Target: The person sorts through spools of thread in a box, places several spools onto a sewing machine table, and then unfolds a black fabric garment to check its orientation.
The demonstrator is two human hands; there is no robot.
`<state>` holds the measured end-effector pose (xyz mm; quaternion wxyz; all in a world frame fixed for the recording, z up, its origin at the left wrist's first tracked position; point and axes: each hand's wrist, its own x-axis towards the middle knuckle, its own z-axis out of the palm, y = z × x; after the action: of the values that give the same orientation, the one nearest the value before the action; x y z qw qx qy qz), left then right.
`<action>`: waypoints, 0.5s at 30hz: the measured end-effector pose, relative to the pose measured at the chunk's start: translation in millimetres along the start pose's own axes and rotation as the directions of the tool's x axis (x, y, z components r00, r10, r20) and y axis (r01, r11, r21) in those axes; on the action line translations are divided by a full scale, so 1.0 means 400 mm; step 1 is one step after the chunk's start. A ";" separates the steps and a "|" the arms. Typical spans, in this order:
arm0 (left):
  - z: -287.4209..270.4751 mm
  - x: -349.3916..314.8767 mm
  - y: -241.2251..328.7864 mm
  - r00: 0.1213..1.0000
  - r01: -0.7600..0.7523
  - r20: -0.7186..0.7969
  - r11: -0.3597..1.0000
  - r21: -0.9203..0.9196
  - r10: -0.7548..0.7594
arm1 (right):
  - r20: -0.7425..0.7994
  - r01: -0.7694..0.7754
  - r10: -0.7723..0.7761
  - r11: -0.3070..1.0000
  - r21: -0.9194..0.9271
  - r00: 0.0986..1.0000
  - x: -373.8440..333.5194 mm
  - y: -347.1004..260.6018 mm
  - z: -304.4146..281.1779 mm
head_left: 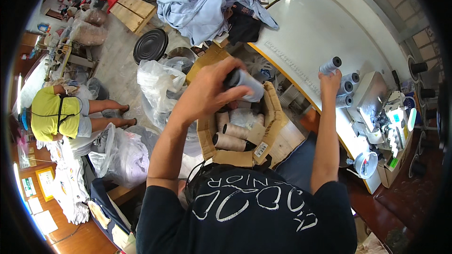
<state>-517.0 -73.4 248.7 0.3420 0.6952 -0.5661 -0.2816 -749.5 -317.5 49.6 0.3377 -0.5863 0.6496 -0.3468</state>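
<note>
Above the open cardboard box (205,136), my left hand (207,89) is closed round a light blue thread spool (253,87) with a dark end, tilted on its side. The fingers are slightly smeared by motion. Over the white table my right hand (330,84) grips another light blue spool (328,67) with a black end. Several matching blue spools (346,88) are grouped just right of that hand. Inside the box lie several cream thread spools (230,142) and a clear plastic bag (242,117); my left hand hides part of the box.
A sewing machine (376,108) stands on the white table (301,33) at right, near a small bucket (366,164). Light blue garments (202,4) are heaped at the far end. Plastic bags (160,84) and a black round lid (150,46) lie left; a person in yellow (56,113) bends there.
</note>
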 end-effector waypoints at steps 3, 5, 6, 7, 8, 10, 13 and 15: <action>0.060 0.066 0.012 0.961 -0.248 -0.094 0.960 0.130 0.261 | 0.023 0.377 -0.377 0.926 0.002 0.926 -0.231 -0.185 -0.096; 0.115 0.107 0.012 0.943 -0.315 -0.074 0.941 0.124 0.326 | 0.141 0.501 -0.515 0.856 0.126 0.846 -0.299 -0.275 -0.143; 0.143 0.123 0.018 0.935 -0.345 -0.049 0.934 0.092 0.351 | 0.244 0.564 -0.588 0.809 0.167 0.771 -0.311 -0.302 -0.161; 0.165 0.134 0.021 0.927 -0.371 -0.030 0.927 0.061 0.373 | 0.343 0.619 -0.653 0.755 0.219 0.675 -0.318 -0.315 -0.163; 0.182 0.149 0.036 0.913 -0.408 0.001 0.913 0.016 0.408 | 0.372 0.566 -0.620 0.784 0.254 0.691 -0.316 -0.313 -0.167; 0.193 0.150 0.057 0.911 -0.412 -0.021 0.910 -0.048 0.411 | 0.444 0.455 -0.560 0.828 0.327 0.700 -0.308 -0.299 -0.146; 0.175 0.109 0.045 0.953 -0.299 -0.008 0.940 -0.162 0.302 | 0.329 0.218 -0.406 0.849 0.481 0.853 -0.234 -0.164 -0.078; 0.131 0.077 0.000 0.983 -0.105 0.125 0.974 -0.203 0.132 | 0.100 0.213 -0.282 0.875 0.434 0.954 -0.180 -0.058 -0.056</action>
<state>-551.5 -111.7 216.5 0.3848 0.6022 -0.5984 -0.3621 -750.3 -246.2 83.4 0.4590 -0.6047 0.4503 -0.4700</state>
